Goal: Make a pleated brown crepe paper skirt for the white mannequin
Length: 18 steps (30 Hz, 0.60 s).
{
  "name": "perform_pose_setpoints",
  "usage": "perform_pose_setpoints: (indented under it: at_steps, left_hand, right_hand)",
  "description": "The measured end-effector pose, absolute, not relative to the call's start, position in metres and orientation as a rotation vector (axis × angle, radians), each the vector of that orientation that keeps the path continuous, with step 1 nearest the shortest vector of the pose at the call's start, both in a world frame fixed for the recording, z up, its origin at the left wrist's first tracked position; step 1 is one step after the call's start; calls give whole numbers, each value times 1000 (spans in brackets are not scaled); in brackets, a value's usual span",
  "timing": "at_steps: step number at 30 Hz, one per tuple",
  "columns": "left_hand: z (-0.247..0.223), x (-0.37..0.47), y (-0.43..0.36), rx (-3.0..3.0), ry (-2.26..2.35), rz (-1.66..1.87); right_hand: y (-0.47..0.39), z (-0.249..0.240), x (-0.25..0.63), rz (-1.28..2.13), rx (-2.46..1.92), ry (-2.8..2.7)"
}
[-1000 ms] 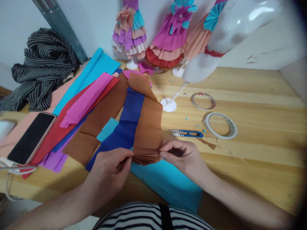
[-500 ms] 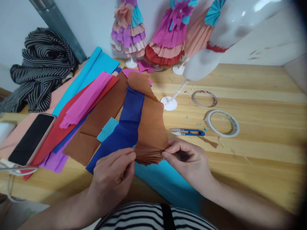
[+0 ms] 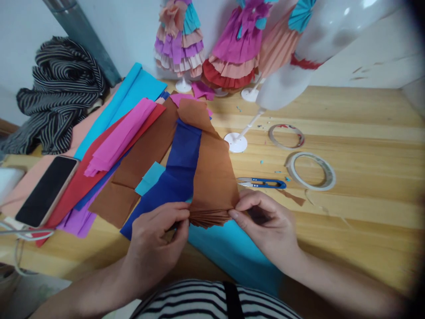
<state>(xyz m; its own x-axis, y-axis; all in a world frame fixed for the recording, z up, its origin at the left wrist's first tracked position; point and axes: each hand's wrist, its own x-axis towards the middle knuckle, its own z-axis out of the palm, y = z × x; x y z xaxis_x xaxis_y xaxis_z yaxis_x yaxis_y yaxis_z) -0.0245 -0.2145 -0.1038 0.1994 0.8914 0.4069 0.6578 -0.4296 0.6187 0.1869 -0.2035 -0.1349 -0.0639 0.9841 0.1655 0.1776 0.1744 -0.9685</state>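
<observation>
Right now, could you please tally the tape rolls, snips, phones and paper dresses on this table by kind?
Round pale tape rolls: 2
Blue-handled metal snips: 1
Black-screened rectangular phone: 1
Colourful paper dresses on stands: 3
Total: 7

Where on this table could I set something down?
The biggest bare patch of table lies right of the large roll, between the wall and right forearm. A strip between the small roll and wall is free too. The left is crowded with papers, phone and scarf, the middle by left hand and right hand pinching brown paper.
</observation>
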Motion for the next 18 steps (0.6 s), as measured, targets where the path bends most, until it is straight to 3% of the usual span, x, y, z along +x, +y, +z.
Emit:
perform_pose_setpoints:
  at_steps: [11, 18]
  left_hand:
    - [-99, -24, -214, 1948, 1473, 1057]
    - [-107, -29, -216, 2328, 1350, 1095]
  right_hand:
    - [-202, -136, 186, 1038, -1114, -1467]
    - [-202, -137, 189, 1043, -1071, -1530]
